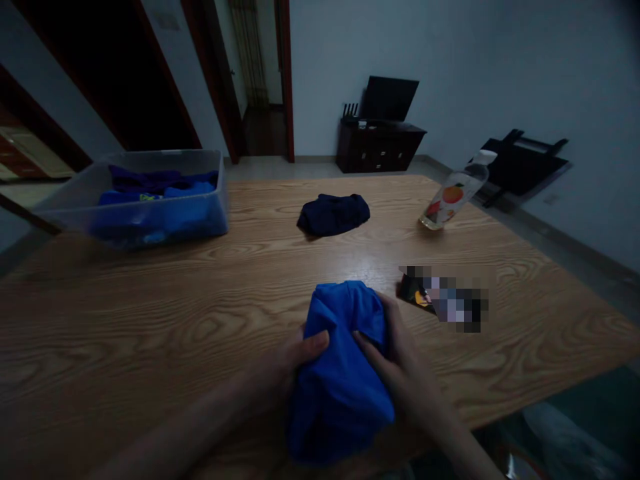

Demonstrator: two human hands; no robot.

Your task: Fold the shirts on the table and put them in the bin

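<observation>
Between my two hands is a bundled piece of bright blue cloth [340, 387], held above the near part of the wooden table [240, 300]. My left hand [295, 357] grips its left side, thumb on top and fingers hidden behind. On the other side my right hand [397, 353] clasps the cloth, its thumb pressing into a fold. What kind of garment it is, I cannot tell. Farther off, a dark navy folded cloth bundle [334, 215] lies on the table, apart from both hands.
A clear plastic bin [223, 193] with blue and purple cloths stands at the far left. To the right are a bottle [453, 193] with a fruit label and a partly blurred dark flat object [417, 293]. A TV cabinet [380, 147] stands beyond.
</observation>
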